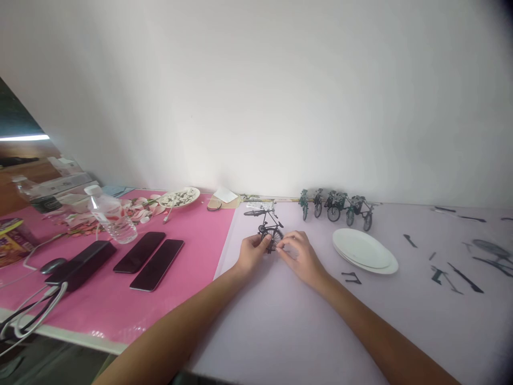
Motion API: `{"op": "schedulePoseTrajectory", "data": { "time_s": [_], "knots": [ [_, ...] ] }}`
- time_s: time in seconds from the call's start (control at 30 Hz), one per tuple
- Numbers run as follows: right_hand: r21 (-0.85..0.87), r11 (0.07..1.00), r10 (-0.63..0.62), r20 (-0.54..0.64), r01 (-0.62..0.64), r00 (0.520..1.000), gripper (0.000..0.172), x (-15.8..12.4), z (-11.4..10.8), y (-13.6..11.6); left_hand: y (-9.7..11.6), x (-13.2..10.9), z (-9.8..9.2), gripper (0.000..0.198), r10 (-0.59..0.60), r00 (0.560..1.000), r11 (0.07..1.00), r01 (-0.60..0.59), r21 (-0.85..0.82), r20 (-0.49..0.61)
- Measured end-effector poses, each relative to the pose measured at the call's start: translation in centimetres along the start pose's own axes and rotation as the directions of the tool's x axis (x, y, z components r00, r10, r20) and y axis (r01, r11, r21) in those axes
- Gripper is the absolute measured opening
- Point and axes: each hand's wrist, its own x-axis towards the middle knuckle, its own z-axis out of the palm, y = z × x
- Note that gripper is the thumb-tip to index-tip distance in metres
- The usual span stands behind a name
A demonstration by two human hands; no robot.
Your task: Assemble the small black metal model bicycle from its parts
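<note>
A small black model bicycle point(267, 219) is held up over the pale table cover, in the middle of the view. My left hand point(253, 251) grips it at the lower wheel, with the thumb against the spokes. On the wheel's other side, my right hand point(300, 253) has its thumb and index finger pinched close to the rim. Whether a small part sits between those fingertips is too small to make out. To the right of my right hand lies a small black U-shaped piece point(351, 278).
Several finished model bicycles point(334, 206) stand by the wall. Stacked white plates point(364, 250) and loose black parts point(465, 277) lie at right. On the pink cover are two phones point(157, 265), a black power strip point(82, 264), a clear bottle point(116, 219) and a plate of seeds point(180, 197).
</note>
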Motion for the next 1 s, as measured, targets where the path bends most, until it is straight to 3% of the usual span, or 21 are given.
{"op": "schedulePoseTrajectory", "data": {
  "time_s": [0.13, 0.4, 1.0],
  "knots": [
    [-0.005, 1.000, 0.018, -0.045, -0.018, 0.999, 0.007, 0.0, 0.2, -0.2, 0.2, -0.1, 0.1, 0.055, -0.005, 1.000, 1.000, 0.005, -0.008, 0.008],
    [-0.064, 0.997, 0.024, -0.162, -0.034, 0.987, 0.006, -0.1, 0.3, -0.2, 0.7, -0.4, 0.4, 0.054, -0.050, 0.993, 0.980, 0.070, -0.188, 0.105],
    [-0.014, 1.000, 0.012, -0.126, -0.014, 0.992, 0.007, -0.1, 0.1, -0.5, 1.7, -0.2, -0.6, 0.048, -0.065, 0.955, 0.967, 0.132, -0.217, 0.289]
  ]
}}
